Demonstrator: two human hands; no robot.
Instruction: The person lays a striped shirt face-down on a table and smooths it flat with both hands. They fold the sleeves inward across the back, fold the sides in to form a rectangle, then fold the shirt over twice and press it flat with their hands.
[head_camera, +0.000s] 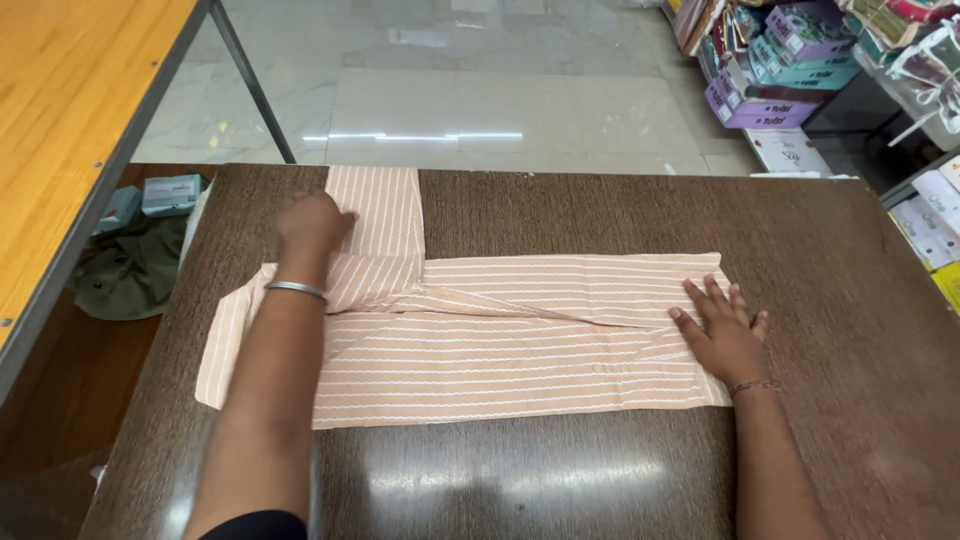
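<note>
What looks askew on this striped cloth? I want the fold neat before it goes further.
One strip of the striped cloth sticks out toward the table's far edge under the left hand, outside the long folded rectangle. A diagonal crease runs across the middle. The right hand lies flat on the right end. No damage shows.

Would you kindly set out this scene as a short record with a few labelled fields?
surface: dark brown wooden table
main item: peach shirt with white stripes, partly folded, lying flat
left hand: open, resting on the sleeve that sticks out toward the far edge
right hand: open, palm down, fingers spread on the shirt's right end
left wrist: silver bangle
right wrist: thin thread band
left of table: orange wooden tabletop, dark green cloth below
far right: shelves of coloured boxes
</note>
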